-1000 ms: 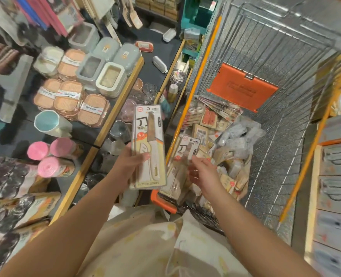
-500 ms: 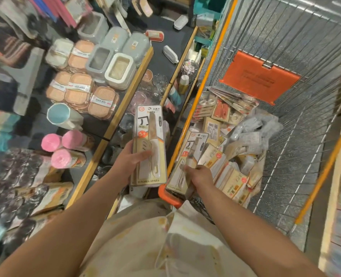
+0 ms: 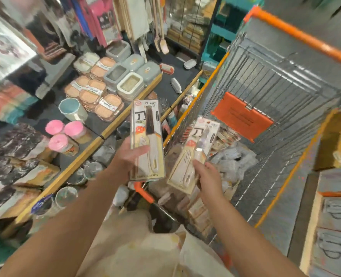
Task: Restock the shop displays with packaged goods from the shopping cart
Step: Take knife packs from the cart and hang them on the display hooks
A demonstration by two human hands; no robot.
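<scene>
A person stands between a shop display and a wire shopping cart with orange trim [image 3: 297, 35], holding one carded kitchen-knife pack in each hand. The left hand [image 3: 125, 158] grips the lower part of a tall cream-and-clear blister pack with a dark-bladed knife [image 3: 147, 140], thumb laid across its front, the pack upright above the gap between shelf edge and cart rim. The right hand [image 3: 207, 178] holds a second, similar cream knife pack [image 3: 191, 156] by its bottom end, fingers curled behind it – this one tilted to the right, raised over the cart's near corner. Below it, inside the basket, lies a heap of more packaged goods [image 3: 231, 162] (details blurred), near an orange plastic flap [image 3: 243, 116] on the cart's far wall. On the dark display surface [image 3: 169, 80] to the left sit stacked peach-lidded containers [image 3: 97, 94], grey-and-cream lidded boxes [image 3: 129, 82], a pale blue cup [image 3: 71, 109] and three pink-topped rolls [image 3: 65, 134] – all well apart from both packs.
</scene>
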